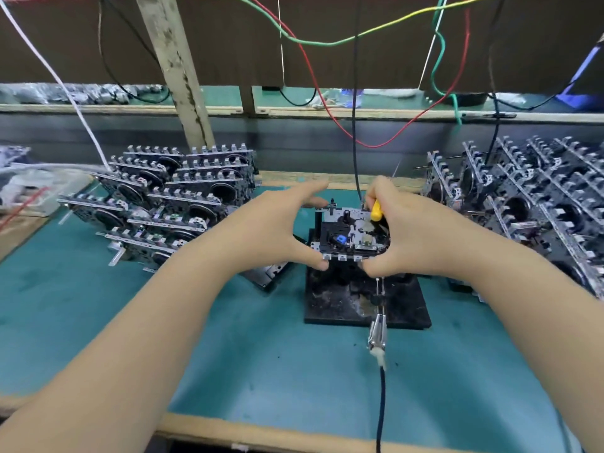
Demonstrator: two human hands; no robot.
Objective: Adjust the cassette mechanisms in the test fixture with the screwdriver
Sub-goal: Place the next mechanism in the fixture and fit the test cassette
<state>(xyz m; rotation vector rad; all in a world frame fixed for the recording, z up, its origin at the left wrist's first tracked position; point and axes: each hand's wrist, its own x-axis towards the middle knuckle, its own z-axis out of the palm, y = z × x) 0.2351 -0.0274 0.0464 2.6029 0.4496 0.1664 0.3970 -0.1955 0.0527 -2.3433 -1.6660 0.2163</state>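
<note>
Green bench mat [261, 354], and our cassette mechanism [353, 237] sits on the black test fixture [330, 305]. Left hand [277, 227] pinches its left edge; right hand [411, 233] grips its right side, holding the yellow screwdriver [376, 210].

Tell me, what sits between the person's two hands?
In the head view, a cassette mechanism on the black test fixture sits between the left hand and right hand.
</note>
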